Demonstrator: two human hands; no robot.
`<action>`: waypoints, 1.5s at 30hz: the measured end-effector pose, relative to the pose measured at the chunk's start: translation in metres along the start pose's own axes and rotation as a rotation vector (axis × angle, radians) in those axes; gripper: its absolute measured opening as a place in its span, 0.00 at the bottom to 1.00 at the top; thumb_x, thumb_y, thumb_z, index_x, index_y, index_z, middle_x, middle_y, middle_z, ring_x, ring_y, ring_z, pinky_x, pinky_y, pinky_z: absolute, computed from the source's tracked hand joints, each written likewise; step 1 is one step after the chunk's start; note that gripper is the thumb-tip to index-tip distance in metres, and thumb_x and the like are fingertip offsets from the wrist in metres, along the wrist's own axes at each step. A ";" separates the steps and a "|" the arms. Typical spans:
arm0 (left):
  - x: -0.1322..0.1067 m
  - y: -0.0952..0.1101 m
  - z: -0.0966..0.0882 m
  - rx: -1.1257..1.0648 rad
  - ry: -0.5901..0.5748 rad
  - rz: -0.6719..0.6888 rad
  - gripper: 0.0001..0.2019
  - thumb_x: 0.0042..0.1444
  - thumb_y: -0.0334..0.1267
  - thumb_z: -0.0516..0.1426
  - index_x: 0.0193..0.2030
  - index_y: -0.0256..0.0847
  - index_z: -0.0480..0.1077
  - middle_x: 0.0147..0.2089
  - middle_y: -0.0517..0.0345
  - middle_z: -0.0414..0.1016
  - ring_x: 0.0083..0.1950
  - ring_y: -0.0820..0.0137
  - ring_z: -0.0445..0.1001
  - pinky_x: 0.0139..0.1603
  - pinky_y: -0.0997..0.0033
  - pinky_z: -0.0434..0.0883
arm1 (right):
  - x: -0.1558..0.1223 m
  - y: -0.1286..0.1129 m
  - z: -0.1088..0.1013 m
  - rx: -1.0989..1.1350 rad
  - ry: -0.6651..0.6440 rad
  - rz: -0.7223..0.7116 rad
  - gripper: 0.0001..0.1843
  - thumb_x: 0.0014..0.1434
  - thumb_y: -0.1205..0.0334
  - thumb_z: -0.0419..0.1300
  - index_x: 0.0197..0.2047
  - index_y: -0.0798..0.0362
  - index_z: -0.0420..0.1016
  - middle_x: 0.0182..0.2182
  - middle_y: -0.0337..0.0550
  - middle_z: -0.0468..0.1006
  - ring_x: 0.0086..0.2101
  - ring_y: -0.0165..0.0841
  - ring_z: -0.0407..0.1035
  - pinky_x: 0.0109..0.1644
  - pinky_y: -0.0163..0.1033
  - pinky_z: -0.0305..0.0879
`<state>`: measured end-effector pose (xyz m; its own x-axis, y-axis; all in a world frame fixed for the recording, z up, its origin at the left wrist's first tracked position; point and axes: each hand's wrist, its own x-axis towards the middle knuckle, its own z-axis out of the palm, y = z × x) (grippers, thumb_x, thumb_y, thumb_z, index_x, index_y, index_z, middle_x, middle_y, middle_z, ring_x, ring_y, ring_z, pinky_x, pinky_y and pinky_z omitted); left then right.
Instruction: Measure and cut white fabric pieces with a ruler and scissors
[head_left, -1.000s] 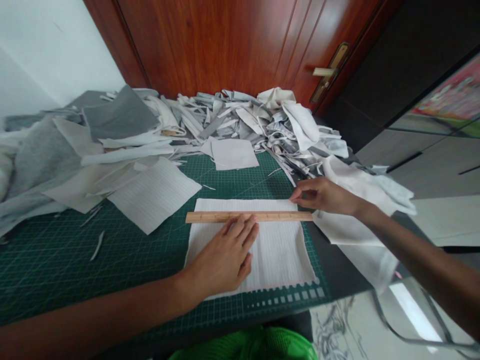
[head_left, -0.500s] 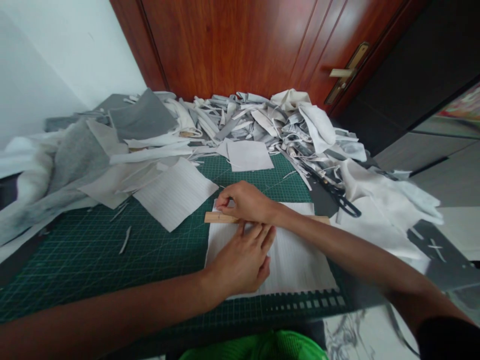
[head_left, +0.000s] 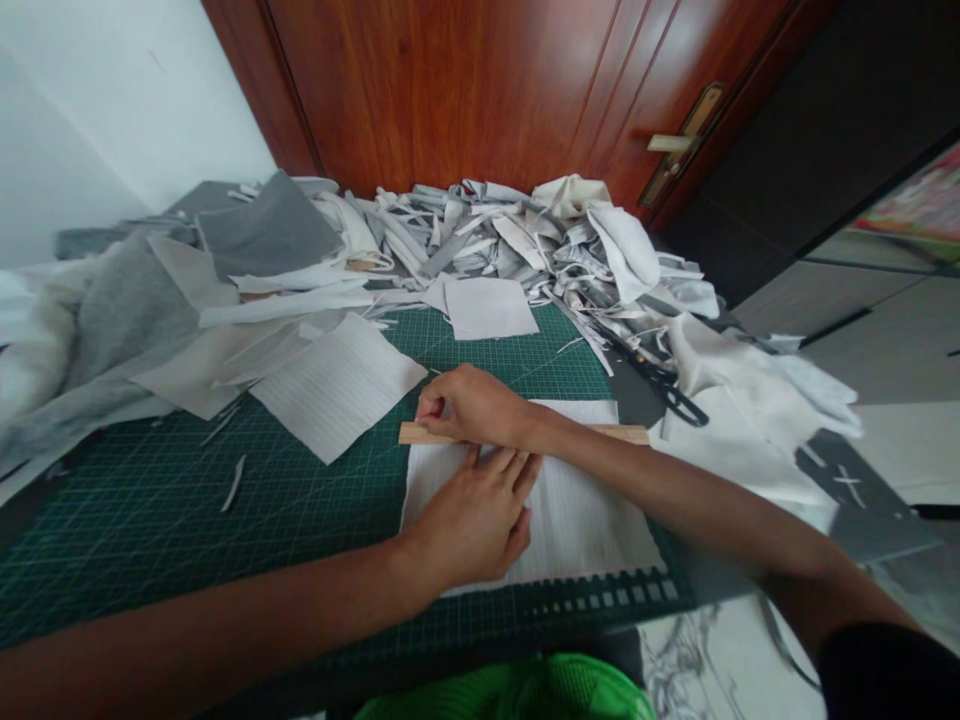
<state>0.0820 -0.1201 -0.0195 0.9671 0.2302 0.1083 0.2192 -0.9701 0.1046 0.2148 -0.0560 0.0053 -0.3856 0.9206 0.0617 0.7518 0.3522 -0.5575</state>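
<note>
A wooden ruler [head_left: 577,434] lies across the upper part of a white ribbed fabric sheet [head_left: 592,520] on a green cutting mat [head_left: 187,530]. My right hand [head_left: 469,406] reaches across my body and curls over the ruler's left end, near the sheet's top left corner. My left hand [head_left: 472,527] lies flat on the fabric just below the ruler, fingers apart and tips touching the ruler's lower edge. Part of the ruler is hidden under my right hand and wrist.
A large heap of white and grey fabric scraps [head_left: 510,240] rises against a red-brown wooden door [head_left: 450,90]. Black-handled scissors [head_left: 667,385] lie at the mat's right. Another ribbed fabric square [head_left: 337,385] lies left of my hands.
My right hand has moved from the ruler's right end, across above my left hand, to its left end. The view has shifted slightly, and black-handled scissors now show at the right.
</note>
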 end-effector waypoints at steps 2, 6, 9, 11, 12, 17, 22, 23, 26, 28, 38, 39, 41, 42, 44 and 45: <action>0.000 0.000 0.000 0.008 0.007 0.002 0.30 0.72 0.44 0.47 0.74 0.28 0.60 0.73 0.36 0.66 0.73 0.50 0.63 0.70 0.45 0.61 | -0.004 0.002 -0.004 -0.017 -0.004 -0.002 0.07 0.62 0.68 0.64 0.34 0.54 0.83 0.29 0.37 0.82 0.30 0.27 0.70 0.35 0.33 0.56; -0.001 0.000 0.001 0.011 -0.002 -0.002 0.30 0.73 0.45 0.45 0.74 0.28 0.60 0.74 0.36 0.64 0.72 0.49 0.64 0.71 0.43 0.59 | -0.020 0.010 -0.019 -0.025 -0.040 0.037 0.06 0.59 0.70 0.64 0.33 0.55 0.83 0.29 0.38 0.82 0.30 0.27 0.71 0.35 0.33 0.56; 0.000 -0.001 0.003 0.010 -0.027 -0.004 0.31 0.73 0.45 0.44 0.76 0.28 0.57 0.76 0.37 0.61 0.73 0.49 0.63 0.73 0.42 0.57 | -0.034 0.014 -0.034 0.021 -0.101 0.060 0.07 0.60 0.71 0.63 0.34 0.55 0.84 0.28 0.38 0.82 0.28 0.27 0.71 0.35 0.33 0.57; 0.000 -0.002 0.004 0.016 -0.039 0.000 0.31 0.73 0.45 0.44 0.76 0.28 0.56 0.77 0.38 0.59 0.75 0.49 0.60 0.75 0.42 0.54 | -0.044 0.016 -0.044 0.052 -0.136 0.076 0.06 0.61 0.70 0.65 0.35 0.56 0.84 0.28 0.39 0.83 0.28 0.27 0.72 0.35 0.33 0.58; 0.000 -0.002 0.005 0.019 -0.043 0.001 0.31 0.73 0.45 0.44 0.76 0.28 0.56 0.78 0.38 0.58 0.76 0.49 0.59 0.75 0.41 0.53 | -0.048 0.016 -0.048 0.056 -0.142 0.082 0.05 0.61 0.70 0.65 0.35 0.56 0.85 0.28 0.39 0.83 0.29 0.27 0.72 0.36 0.33 0.59; 0.000 -0.003 0.007 0.024 -0.052 0.002 0.31 0.74 0.46 0.42 0.77 0.29 0.54 0.79 0.39 0.54 0.79 0.49 0.54 0.76 0.40 0.51 | -0.071 0.028 -0.062 0.006 -0.132 0.075 0.06 0.63 0.66 0.66 0.34 0.55 0.85 0.30 0.40 0.84 0.29 0.28 0.73 0.36 0.34 0.61; -0.001 -0.003 0.007 0.027 -0.073 0.004 0.32 0.74 0.46 0.43 0.77 0.29 0.54 0.80 0.38 0.51 0.80 0.48 0.50 0.76 0.39 0.50 | -0.098 0.053 -0.071 -0.005 -0.116 0.038 0.08 0.63 0.60 0.67 0.37 0.55 0.85 0.32 0.42 0.85 0.30 0.28 0.74 0.35 0.34 0.61; -0.001 -0.003 0.008 0.028 -0.074 0.002 0.32 0.74 0.46 0.43 0.77 0.29 0.54 0.80 0.39 0.50 0.80 0.48 0.50 0.77 0.39 0.49 | -0.103 0.057 -0.072 0.001 -0.110 0.044 0.09 0.63 0.58 0.67 0.37 0.55 0.85 0.31 0.41 0.85 0.30 0.28 0.73 0.35 0.34 0.61; -0.001 -0.003 0.009 0.030 -0.072 0.000 0.32 0.73 0.47 0.44 0.77 0.30 0.54 0.81 0.39 0.49 0.80 0.48 0.50 0.77 0.40 0.48 | -0.114 0.063 -0.073 0.026 -0.080 0.082 0.11 0.63 0.55 0.67 0.37 0.55 0.85 0.29 0.40 0.83 0.28 0.28 0.70 0.33 0.34 0.59; -0.001 -0.003 0.009 0.028 -0.074 0.001 0.32 0.73 0.46 0.44 0.77 0.30 0.54 0.81 0.39 0.49 0.81 0.48 0.49 0.77 0.40 0.49 | -0.117 0.063 -0.070 0.042 -0.056 0.113 0.12 0.62 0.54 0.67 0.37 0.55 0.86 0.28 0.41 0.82 0.28 0.28 0.68 0.33 0.34 0.58; 0.000 -0.003 0.007 0.032 -0.058 0.001 0.31 0.74 0.47 0.44 0.77 0.29 0.55 0.79 0.38 0.53 0.80 0.48 0.51 0.76 0.40 0.50 | -0.093 0.056 -0.047 0.092 0.035 0.115 0.06 0.61 0.65 0.66 0.36 0.56 0.86 0.27 0.40 0.82 0.26 0.25 0.65 0.32 0.34 0.57; 0.001 -0.002 0.006 0.031 -0.057 0.000 0.31 0.74 0.46 0.44 0.77 0.29 0.55 0.79 0.38 0.53 0.80 0.48 0.52 0.76 0.40 0.51 | -0.088 0.053 -0.045 0.089 0.032 0.113 0.06 0.61 0.66 0.66 0.36 0.56 0.86 0.27 0.39 0.82 0.26 0.25 0.65 0.33 0.34 0.57; 0.001 -0.002 0.005 0.020 -0.058 -0.001 0.31 0.74 0.46 0.44 0.77 0.28 0.55 0.79 0.38 0.55 0.79 0.48 0.54 0.76 0.40 0.52 | -0.079 0.047 -0.041 0.080 0.023 0.111 0.06 0.61 0.67 0.66 0.35 0.56 0.86 0.27 0.40 0.82 0.27 0.26 0.68 0.33 0.34 0.58; 0.001 -0.002 0.005 0.012 -0.060 -0.001 0.31 0.73 0.45 0.44 0.77 0.28 0.55 0.78 0.38 0.56 0.78 0.48 0.56 0.76 0.40 0.52 | -0.074 0.043 -0.040 0.070 0.020 0.108 0.06 0.61 0.68 0.66 0.35 0.56 0.86 0.28 0.40 0.83 0.27 0.26 0.69 0.34 0.33 0.59; 0.001 -0.001 0.004 -0.003 -0.058 -0.002 0.31 0.73 0.45 0.45 0.77 0.28 0.55 0.78 0.38 0.58 0.77 0.48 0.58 0.76 0.41 0.53 | -0.065 0.035 -0.039 0.045 0.017 0.105 0.06 0.60 0.68 0.66 0.35 0.56 0.87 0.28 0.40 0.83 0.28 0.27 0.71 0.35 0.33 0.59; 0.001 -0.001 0.004 -0.008 -0.053 -0.003 0.31 0.73 0.45 0.45 0.77 0.28 0.56 0.77 0.38 0.59 0.76 0.48 0.59 0.76 0.41 0.53 | -0.062 0.032 -0.039 0.035 0.010 0.104 0.06 0.60 0.69 0.66 0.36 0.55 0.87 0.28 0.41 0.84 0.29 0.28 0.72 0.35 0.33 0.60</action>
<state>0.0832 -0.1188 -0.0238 0.9720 0.2284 0.0558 0.2211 -0.9687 0.1123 0.2835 -0.0949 0.0158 -0.3008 0.9536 0.0103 0.7685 0.2488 -0.5894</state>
